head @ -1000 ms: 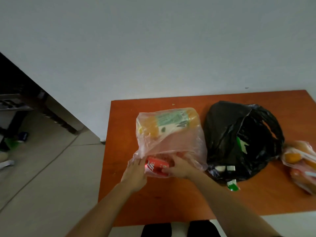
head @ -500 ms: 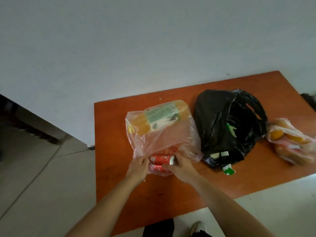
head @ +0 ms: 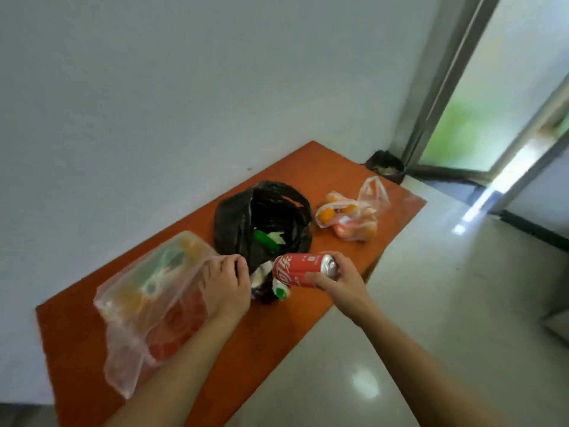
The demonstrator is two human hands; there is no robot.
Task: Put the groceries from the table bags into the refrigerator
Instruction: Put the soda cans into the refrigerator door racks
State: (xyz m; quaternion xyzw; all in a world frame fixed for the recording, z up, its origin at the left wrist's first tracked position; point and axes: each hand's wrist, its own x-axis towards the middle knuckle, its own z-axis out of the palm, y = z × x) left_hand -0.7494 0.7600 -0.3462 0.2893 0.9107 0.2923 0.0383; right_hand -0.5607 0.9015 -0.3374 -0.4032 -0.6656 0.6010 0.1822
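Note:
My right hand (head: 340, 282) grips a red soda can (head: 300, 269), held sideways above the front edge of the orange table (head: 277, 334). My left hand (head: 226, 282) rests on the clear pink plastic bag (head: 147, 306), fingers curled on its edge; the bag holds an orange bottle with a green label and something red. Behind the can sits an open black bag (head: 261, 223) with green and white packets inside. A third clear bag (head: 351, 215) with oranges lies further right on the table. No refrigerator is in view.
A white wall runs behind the table. At the right, a glass door (head: 480, 118) stands by glossy floor tiles (head: 446, 303). A small dark bin (head: 386, 164) sits at the far table corner.
My right hand has drawn the red can out of the clear bag and carried it right. The view has swung right, showing the door. My left hand stays on the bag.

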